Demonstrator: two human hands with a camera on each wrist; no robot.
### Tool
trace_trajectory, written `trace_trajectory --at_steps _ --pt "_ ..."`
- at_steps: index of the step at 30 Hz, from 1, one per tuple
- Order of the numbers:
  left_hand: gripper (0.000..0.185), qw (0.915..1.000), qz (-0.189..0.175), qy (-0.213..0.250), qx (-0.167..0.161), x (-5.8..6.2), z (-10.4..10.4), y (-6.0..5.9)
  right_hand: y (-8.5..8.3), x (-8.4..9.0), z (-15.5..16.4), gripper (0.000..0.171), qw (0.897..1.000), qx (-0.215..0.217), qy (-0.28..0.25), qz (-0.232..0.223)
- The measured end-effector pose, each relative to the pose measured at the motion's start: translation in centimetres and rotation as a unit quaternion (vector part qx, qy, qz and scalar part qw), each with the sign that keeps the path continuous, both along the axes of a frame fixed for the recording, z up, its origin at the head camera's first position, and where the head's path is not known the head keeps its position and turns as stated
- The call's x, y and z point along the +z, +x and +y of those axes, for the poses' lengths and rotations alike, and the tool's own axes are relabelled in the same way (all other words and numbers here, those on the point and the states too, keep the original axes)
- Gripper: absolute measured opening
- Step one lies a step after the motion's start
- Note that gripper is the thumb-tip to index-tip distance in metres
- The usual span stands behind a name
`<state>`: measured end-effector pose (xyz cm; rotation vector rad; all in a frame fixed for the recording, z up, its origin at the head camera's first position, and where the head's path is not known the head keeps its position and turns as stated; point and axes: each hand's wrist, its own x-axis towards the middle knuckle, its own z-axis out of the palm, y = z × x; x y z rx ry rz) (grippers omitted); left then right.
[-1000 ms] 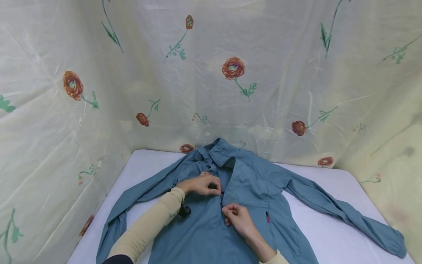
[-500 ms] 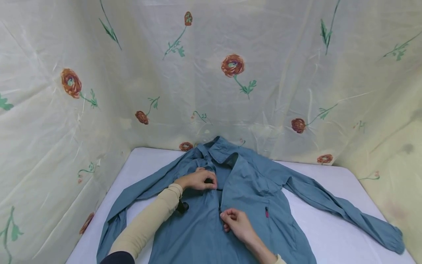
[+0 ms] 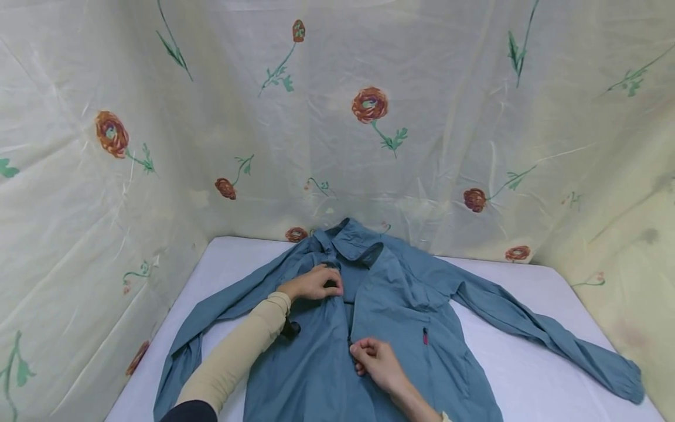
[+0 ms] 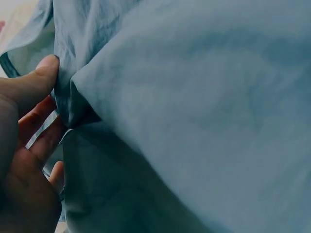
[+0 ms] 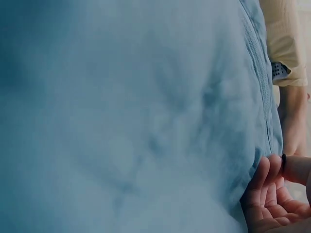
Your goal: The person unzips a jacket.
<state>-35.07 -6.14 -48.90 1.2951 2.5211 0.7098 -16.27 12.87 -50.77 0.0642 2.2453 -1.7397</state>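
L hand (image 4: 24,160) pinches blue shirt (image 4: 194,107) fold (thumb on top).

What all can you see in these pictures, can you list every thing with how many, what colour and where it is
shirt: one, blue-grey, long-sleeved, spread face up on the table with its collar toward the backdrop and its sleeves out to both sides
red tab: one, small, on the shirt's chest right of the front opening
table: one, white top, under the shirt
backdrop: one, cream cloth printed with orange-red flowers and green stems, behind and on both sides of the table
left hand: one, cream sleeve, pinches the shirt's front edge just below the collar
right hand: one, pinches the front edge lower down, near the middle of the shirt
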Motion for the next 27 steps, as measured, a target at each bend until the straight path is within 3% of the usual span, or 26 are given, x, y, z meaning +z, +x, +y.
trace_trajectory --at_steps 3,6,8,14,18,22,27 --pt "0.013 0.9999 0.008 -0.003 0.010 -0.1 -0.1 -0.2 0.2 -0.1 -0.1 0.024 1.000 0.004 -0.003 -0.003" --pt "0.011 0.9992 0.023 -0.031 0.005 0.4 0.0 0.5 0.5 -0.1 -0.1 0.025 1.000 0.009 -0.010 -0.001" --pt "0.010 0.9978 0.030 -0.058 -0.014 1.0 0.4 1.5 0.6 -0.1 0.0 0.025 1.000 0.012 -0.011 -0.001" --pt "0.023 0.9865 0.011 -0.101 -0.129 2.4 1.7 5.5 0.7 0.0 0.2 0.026 1.000 0.013 -0.014 -0.015" --pt "0.023 0.9861 -0.022 -0.090 -0.137 2.4 1.5 7.2 0.8 -0.1 0.3 0.028 1.000 0.018 -0.015 -0.019" --pt "0.019 0.9870 -0.032 -0.057 -0.147 2.2 1.0 7.7 1.1 0.1 0.3 0.028 0.999 0.020 -0.016 -0.021" --pt "0.014 0.9839 -0.040 -0.026 -0.172 1.6 0.8 7.4 1.8 0.3 0.3 0.029 0.999 0.022 -0.015 -0.022"
